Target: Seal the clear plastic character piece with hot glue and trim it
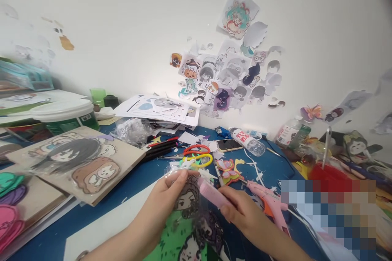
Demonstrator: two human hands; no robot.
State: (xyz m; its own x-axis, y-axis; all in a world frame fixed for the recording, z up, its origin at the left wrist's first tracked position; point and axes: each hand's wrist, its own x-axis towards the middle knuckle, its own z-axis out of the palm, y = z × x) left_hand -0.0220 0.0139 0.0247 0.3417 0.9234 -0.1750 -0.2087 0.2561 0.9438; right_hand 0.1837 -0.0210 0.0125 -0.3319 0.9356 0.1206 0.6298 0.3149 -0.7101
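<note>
My left hand (pixel 170 195) is closed in a pinch on the upper edge of a clear plastic bag (pixel 193 182). Cut-out cartoon figures show through or beside the plastic, among them a dark-haired character (pixel 184 200). Fingers of my right hand (pixel 241 212) wrap round a pink, rounded, bar-shaped tool (pixel 212 193); its exact kind I cannot make out. The tool's far end is close to the bag's right edge, and whether they touch is unclear. Beneath lies a green sheet (pixel 165 234) with another cartoon figure (pixel 190 251) on it.
Yellow-handled scissors (pixel 200 160) and red-handled scissors (pixel 196 149) lie ahead of my hands. To the right are a pink glue gun (pixel 269 197), a plastic bottle (pixel 248 142) and a phone (pixel 228 144). A board with cartoon cut-outs (pixel 125 157) and a white-lidded tub (pixel 64 110) stand left.
</note>
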